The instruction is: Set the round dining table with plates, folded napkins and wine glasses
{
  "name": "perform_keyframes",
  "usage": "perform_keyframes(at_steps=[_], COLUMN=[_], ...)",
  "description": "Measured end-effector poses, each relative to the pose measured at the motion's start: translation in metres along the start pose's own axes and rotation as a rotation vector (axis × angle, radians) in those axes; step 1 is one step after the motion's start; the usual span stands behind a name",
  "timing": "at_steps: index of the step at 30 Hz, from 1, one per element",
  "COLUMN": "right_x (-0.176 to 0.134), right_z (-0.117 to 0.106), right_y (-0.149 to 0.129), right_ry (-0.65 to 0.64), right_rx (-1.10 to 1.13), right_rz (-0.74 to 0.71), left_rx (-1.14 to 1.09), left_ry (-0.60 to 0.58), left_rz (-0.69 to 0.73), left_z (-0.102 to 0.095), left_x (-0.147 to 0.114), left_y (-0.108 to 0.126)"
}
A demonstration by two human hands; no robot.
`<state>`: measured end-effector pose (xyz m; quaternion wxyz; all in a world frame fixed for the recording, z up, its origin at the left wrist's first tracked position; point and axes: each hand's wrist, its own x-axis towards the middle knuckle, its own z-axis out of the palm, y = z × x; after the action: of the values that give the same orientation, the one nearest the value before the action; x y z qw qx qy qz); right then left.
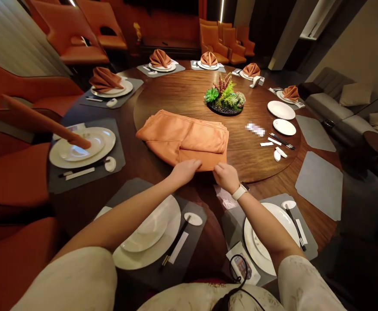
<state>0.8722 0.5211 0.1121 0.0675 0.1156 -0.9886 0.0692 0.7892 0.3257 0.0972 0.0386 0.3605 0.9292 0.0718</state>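
A stack of orange cloth napkins (195, 125) lies on the raised round turntable (182, 90) in front of me. Its near edge hangs over the turntable's rim. My left hand (186, 172) pinches the front edge of the top napkin, thumb and fingers closed on the cloth. A short way to the right, my right hand (227, 176) grips the same edge; a watch with a pale band is on that wrist. Between the two hands the cloth is drawn fairly straight. How many layers they hold is hidden.
Plates with fan-folded napkins (106, 80) stand around the far side. A plant centrepiece (226, 97) sits on the turntable, with loose plates (281, 110) and chopsticks (282, 141) at right. Under my forearms are place settings with plates (137, 255). A rolled napkin (46, 121) slants over the left plate.
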Motion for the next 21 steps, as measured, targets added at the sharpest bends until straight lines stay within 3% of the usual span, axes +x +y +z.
perform_keyframes(at_steps=[2,4,8,11,15,18,21], right_x=[0.003,0.015,0.059,0.086,0.085,0.066,0.046], right_z=[-0.021,-0.044,-0.104,-0.16,-0.223,-0.236,-0.214], right_y=[0.004,0.01,0.021,0.015,-0.011,-0.017,-0.009], right_ry=[0.054,0.125,0.405,0.619,0.674,0.716,0.536], right_rx=[-0.015,0.008,0.149,0.315,0.363,0.452,0.646], right_rz=[0.085,0.153,0.194,0.087,-0.018,-0.065,-0.076], left_rx=[0.026,0.009,-0.089,-0.17,-0.339,-0.481,-0.668], left_ry=[0.054,0.126,0.331,0.443,0.495,0.556,0.661], left_rz=[-0.078,-0.165,-0.243,-0.176,0.073,0.066,-0.072], left_z=[-0.009,-0.031,-0.109,-0.175,-0.243,-0.273,-0.289], left_x=[0.006,0.019,0.054,0.067,0.055,0.039,0.03], left_y=[-0.009,-0.018,-0.019,0.005,0.054,0.08,0.091])
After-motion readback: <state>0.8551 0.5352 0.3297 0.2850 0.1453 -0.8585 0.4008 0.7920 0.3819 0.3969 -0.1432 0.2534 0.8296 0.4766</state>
